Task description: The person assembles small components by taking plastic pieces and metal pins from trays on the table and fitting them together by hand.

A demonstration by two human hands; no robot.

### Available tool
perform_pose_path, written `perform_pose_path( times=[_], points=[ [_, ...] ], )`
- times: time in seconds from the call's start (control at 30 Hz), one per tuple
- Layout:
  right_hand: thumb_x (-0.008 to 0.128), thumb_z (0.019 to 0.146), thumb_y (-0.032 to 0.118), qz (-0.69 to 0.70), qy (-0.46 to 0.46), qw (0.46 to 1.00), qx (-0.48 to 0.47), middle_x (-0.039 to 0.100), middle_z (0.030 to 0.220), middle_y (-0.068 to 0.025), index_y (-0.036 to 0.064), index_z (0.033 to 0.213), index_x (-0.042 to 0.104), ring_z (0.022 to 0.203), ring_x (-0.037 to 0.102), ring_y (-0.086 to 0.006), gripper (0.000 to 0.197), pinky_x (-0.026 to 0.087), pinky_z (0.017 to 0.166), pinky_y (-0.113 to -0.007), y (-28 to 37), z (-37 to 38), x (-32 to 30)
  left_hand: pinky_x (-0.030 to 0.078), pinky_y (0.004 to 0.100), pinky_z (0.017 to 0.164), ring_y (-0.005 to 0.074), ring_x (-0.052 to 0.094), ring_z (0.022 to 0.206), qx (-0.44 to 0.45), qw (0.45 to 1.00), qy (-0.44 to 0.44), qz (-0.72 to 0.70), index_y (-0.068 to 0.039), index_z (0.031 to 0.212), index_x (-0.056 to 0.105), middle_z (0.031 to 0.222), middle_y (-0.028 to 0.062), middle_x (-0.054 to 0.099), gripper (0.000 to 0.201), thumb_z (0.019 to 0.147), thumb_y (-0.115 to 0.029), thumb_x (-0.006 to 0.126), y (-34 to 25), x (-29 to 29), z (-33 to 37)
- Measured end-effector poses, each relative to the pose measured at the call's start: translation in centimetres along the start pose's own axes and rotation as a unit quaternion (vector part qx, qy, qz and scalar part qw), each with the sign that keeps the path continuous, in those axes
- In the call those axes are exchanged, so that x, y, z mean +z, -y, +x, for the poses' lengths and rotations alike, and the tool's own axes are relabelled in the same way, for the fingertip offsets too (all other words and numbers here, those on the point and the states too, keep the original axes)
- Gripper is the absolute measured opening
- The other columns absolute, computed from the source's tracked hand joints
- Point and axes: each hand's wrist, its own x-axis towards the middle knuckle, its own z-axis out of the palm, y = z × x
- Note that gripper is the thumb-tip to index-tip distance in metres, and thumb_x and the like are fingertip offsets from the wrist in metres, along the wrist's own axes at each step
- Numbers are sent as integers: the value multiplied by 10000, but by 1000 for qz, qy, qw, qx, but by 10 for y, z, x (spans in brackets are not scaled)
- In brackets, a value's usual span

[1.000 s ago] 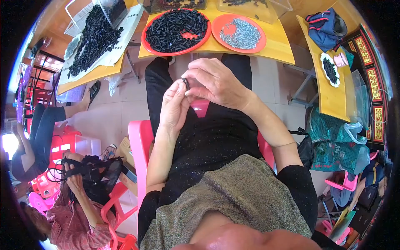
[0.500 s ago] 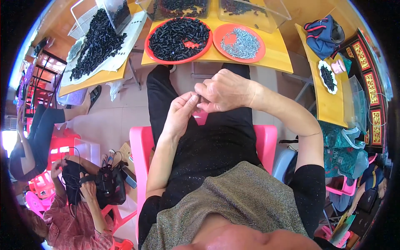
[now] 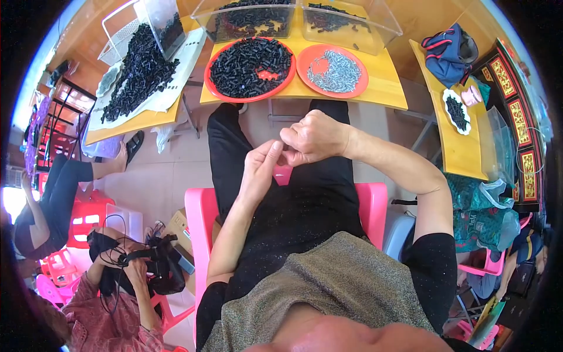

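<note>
Over my lap, my left hand (image 3: 260, 166) and my right hand (image 3: 315, 138) meet with fingers bent together. The left thumb lies along the curled fingers, pinching. My right hand is curled into a fist shape, its knuckles up, touching the left fingertips. Whatever sits between them is hidden by the fingers. Beyond my knees, a red plate (image 3: 211, 88) holds a heap of short black plastic tubes (image 3: 243, 61). Beside it on the right, an orange-red plate (image 3: 305, 57) carries a pile of small silvery screw-like metal pieces (image 3: 340, 73).
Clear plastic bins (image 3: 258, 30) with black parts stand behind the plates on the yellow table (image 3: 384, 82). More black parts (image 3: 138, 79) lie heaped on a left table. At right are a blue bag (image 3: 448, 56) and a white dish (image 3: 450, 94). Another person (image 3: 111, 311) sits lower left with cables.
The view has tilted a little, so the plates and table sit lower in the picture. My hands stay together, with the right one turned slightly and its fingers more tightly curled.
</note>
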Motion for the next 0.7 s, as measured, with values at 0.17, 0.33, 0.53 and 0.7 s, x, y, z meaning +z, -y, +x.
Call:
perform_pose_path(
  times=[0.17,0.33,0.53,0.7],
  points=[
    [614,788,341,13,-40,999,19,522,470,-118,61,636,458,441,581,-297,355,458,399,-386,-8,1,4,475,311,745,227,625,796,88,954,-94,270,15,963,635,836,124,646,277,958,-211,475,-15,4,1],
    [606,796,303,3,-78,995,59,513,504,-107,75,643,467,460,571,-280,308,455,422,-379,-31,-5,-4,478,306,769,200,610,816,250,910,-236,233,13,1072,614,937,118,639,251,894,-68,455,-53,-5,-10],
    [604,818,299,-90,-142,967,192,459,496,-116,66,645,473,472,545,-266,318,404,446,-373,-105,6,-49,462,396,847,173,568,976,847,393,-331,135,-60,1029,566,979,21,604,228,912,-252,528,-141,-27,-105],
    [566,855,349,-195,-70,873,442,645,901,-260,-36,1004,616,894,626,-388,416,491,787,-449,-209,29,-110,463,385,800,139,573,909,865,384,-208,247,-67,983,570,893,-1,606,176,890,-217,567,-192,-12,-139]
  ],
)
